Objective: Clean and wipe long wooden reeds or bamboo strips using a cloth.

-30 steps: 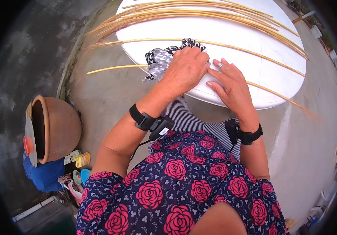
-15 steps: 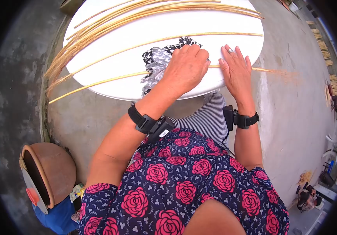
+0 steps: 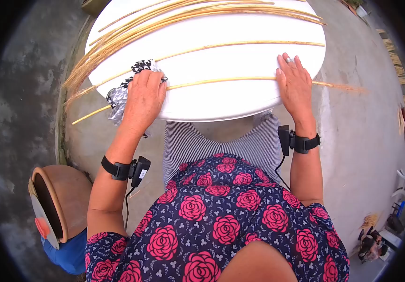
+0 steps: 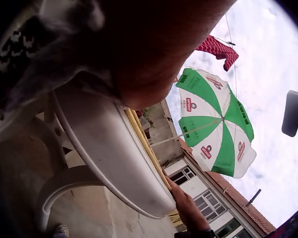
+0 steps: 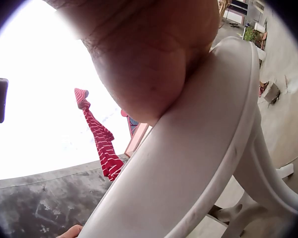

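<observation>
A long thin yellow reed (image 3: 221,81) lies across the near part of a round white table (image 3: 221,112). My left hand (image 3: 146,87) grips a black-and-white patterned cloth (image 3: 117,96) folded over the reed near the table's left edge. My right hand (image 3: 290,75) lies flat with straight fingers, pressing the reed down near the table's right edge. The left wrist view shows the cloth (image 4: 20,49) under my palm and the table rim (image 4: 114,153). In the right wrist view only the heel of my palm (image 5: 149,54) on the rim (image 5: 198,158) shows.
A second single reed (image 3: 240,44) and a bundle of several reeds (image 3: 188,11) lie farther back on the table. A clay pot (image 3: 66,202) over a blue object (image 3: 70,254) stands on the concrete at lower left. A green-and-white umbrella (image 4: 213,119) is overhead.
My left hand has slid the cloth leftwards along the reed, from the table's middle to its left edge. The right hand still presses the reed's right part.
</observation>
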